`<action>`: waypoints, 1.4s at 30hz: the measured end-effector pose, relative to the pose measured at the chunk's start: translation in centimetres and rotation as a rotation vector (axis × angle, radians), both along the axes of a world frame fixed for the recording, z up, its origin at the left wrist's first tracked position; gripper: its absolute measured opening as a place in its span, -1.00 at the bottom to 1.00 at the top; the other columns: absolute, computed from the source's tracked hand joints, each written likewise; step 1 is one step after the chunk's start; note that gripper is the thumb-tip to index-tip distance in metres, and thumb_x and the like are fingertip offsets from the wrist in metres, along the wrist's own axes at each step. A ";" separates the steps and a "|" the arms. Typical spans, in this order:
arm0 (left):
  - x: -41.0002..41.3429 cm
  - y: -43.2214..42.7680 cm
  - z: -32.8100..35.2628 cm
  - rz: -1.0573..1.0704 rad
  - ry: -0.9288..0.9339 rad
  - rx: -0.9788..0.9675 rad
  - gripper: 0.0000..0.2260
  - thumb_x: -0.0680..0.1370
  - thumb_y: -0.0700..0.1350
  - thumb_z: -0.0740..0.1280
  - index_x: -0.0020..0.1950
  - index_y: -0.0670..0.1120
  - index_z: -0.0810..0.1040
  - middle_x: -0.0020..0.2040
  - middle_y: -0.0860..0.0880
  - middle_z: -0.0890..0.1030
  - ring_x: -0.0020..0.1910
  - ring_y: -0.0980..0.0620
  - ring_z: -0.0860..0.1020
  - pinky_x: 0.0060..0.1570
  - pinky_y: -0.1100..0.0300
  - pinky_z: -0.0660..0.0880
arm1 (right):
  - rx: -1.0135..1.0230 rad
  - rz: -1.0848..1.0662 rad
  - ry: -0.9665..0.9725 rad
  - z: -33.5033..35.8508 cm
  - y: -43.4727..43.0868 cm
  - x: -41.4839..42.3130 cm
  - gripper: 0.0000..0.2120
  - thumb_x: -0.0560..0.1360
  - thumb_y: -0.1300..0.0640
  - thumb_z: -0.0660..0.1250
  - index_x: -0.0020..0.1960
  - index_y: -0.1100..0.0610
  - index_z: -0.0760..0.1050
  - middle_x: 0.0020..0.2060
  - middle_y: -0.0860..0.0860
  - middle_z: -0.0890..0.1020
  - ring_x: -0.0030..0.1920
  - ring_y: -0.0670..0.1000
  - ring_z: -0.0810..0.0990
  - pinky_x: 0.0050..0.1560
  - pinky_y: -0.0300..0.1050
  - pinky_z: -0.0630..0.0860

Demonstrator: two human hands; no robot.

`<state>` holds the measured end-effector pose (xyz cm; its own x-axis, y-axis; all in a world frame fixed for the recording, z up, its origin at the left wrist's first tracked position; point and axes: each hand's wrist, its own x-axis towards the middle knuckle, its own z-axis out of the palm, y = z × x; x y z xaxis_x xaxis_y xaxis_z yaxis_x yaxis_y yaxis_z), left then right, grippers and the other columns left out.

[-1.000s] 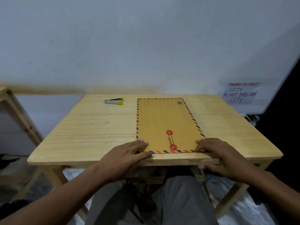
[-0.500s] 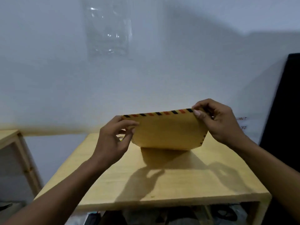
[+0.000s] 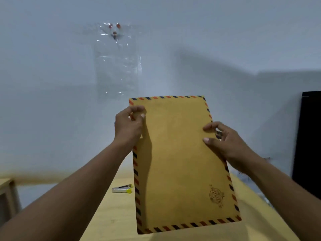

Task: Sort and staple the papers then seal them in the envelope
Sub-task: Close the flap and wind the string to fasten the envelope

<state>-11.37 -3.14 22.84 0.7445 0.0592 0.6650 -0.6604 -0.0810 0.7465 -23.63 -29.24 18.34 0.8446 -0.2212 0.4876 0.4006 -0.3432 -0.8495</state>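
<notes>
Brown paper with a red-and-blue striped border, the envelope (image 3: 180, 162) is held upright in the air above the wooden table (image 3: 111, 220), its plain face with a round stamp mark toward the camera. The left hand (image 3: 129, 127) pinches its left edge near the top; the right hand (image 3: 225, 143) grips the right edge between thumb and fingers. A stapler (image 3: 122, 189) lies on the table, left of the envelope. A clear plastic bag (image 3: 118, 61) hangs pinned on the wall
</notes>
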 end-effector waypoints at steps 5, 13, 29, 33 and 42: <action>2.0 -1.5 -9.0 0.004 0.206 0.573 -0.46 0.50 0.09 0.50 0.45 0.13 0.43 0.53 -0.07 0.15 0.45 -0.18 0.36 0.34 -0.03 0.43 | -0.025 -0.195 0.144 -7.8 -0.2 4.0 -0.82 0.56 0.21 0.39 0.09 -0.03 0.58 0.29 -0.03 0.51 0.36 0.03 0.38 0.22 -0.02 0.38; 3.9 -1.1 -24.6 -0.091 0.307 0.888 -0.39 0.36 0.33 0.51 0.35 0.18 0.50 0.60 0.12 -0.16 0.60 -0.14 0.11 0.51 -0.07 0.29 | -0.098 -0.298 0.405 -18.6 -1.5 9.2 -0.86 0.58 0.19 0.35 0.07 -0.03 0.55 0.39 0.00 0.48 0.40 0.09 0.42 0.19 -0.11 0.33; 8.3 0.6 -26.6 0.077 0.228 1.165 -0.45 0.61 0.12 0.28 0.57 0.05 0.26 0.57 -0.05 0.27 0.55 -0.08 0.22 0.48 -0.02 0.30 | -0.914 -0.199 0.540 -22.3 3.7 11.5 -0.48 0.58 -0.27 0.15 0.50 -0.17 0.26 0.60 -0.08 0.12 0.59 0.06 -0.01 0.52 0.20 0.05; 12.8 3.8 -25.8 0.234 0.314 1.240 -0.38 0.61 -0.08 0.28 0.63 0.01 0.12 0.66 -0.13 0.08 0.64 -0.16 0.02 0.59 -0.08 0.11 | -0.954 -0.121 0.627 -23.8 4.3 12.9 -0.44 0.59 -0.32 0.05 0.55 -0.19 0.17 0.61 -0.07 0.12 0.60 0.05 0.00 0.54 0.25 0.00; 16.0 8.3 -26.2 0.386 0.419 1.379 -0.71 0.62 0.05 0.20 0.31 0.05 0.51 0.17 0.00 0.60 0.18 -0.09 0.56 0.11 0.00 0.30 | -0.988 -0.184 0.575 -25.1 4.6 14.2 -0.45 0.60 -0.33 -0.05 0.54 -0.21 0.16 0.60 -0.11 0.15 0.60 0.01 0.04 0.52 0.23 0.02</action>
